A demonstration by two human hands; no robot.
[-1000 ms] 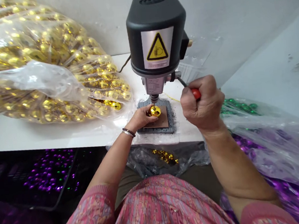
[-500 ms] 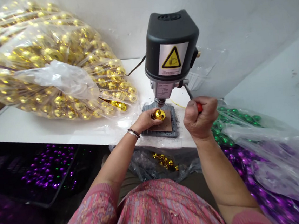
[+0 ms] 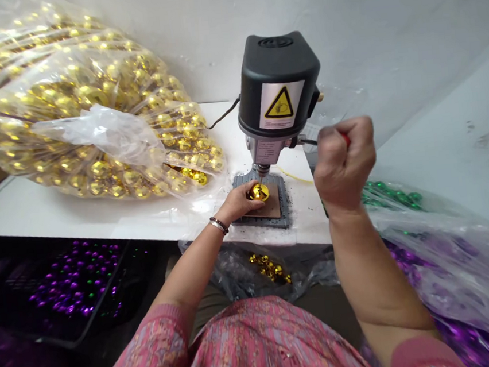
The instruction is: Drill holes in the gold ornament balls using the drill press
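Observation:
Under the bit of a small black drill press (image 3: pixel 279 67), my left hand (image 3: pixel 242 200) pinches a shiny gold faceted ball (image 3: pixel 260 192) between thumb and fingers. The ball rests on a brown board (image 3: pixel 270 208) that lies on the press's grey base (image 3: pixel 283 217). The thin bit points down at the ball's top; whether it touches cannot be made out. My right hand (image 3: pixel 342 159) is a fist round the press's feed lever (image 3: pixel 308 141), with a bit of its red knob showing between the fingers.
A big clear bag (image 3: pixel 97 134) of gold balls fills the left of the white table (image 3: pixel 145 226). In my lap, a plastic bag (image 3: pixel 233 274) holds several gold balls. Bags of green balls (image 3: pixel 395 195) and purple balls (image 3: pixel 479 328) lie to the right. A dark crate (image 3: pixel 73 338) with purple balls stands low left.
My right hand has risen and moved right with the lever, and the drill's head appears slightly lower in view. The left hand still holds the ball on the board.

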